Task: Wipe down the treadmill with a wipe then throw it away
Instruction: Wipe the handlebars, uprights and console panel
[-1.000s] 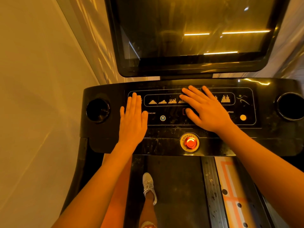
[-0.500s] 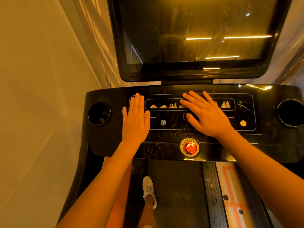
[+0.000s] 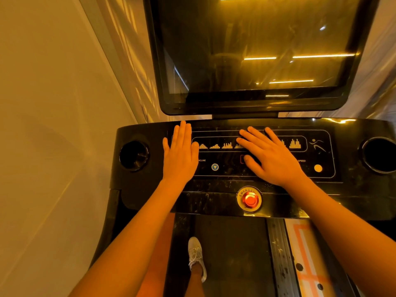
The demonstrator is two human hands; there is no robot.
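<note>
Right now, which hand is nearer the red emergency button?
Right. The right hand lies flat on the console just above and slightly right of the emergency button. The left hand lies flat farther off, above and well left of it.

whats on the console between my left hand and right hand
Head view: between the left hand and right hand lie lit bar-graph icons, the INCLINE label and a blue arrow button.

Black console [image 3: 145, 189]; red emergency button [image 3: 249, 200]; white shoe [image 3: 196, 257].
</note>
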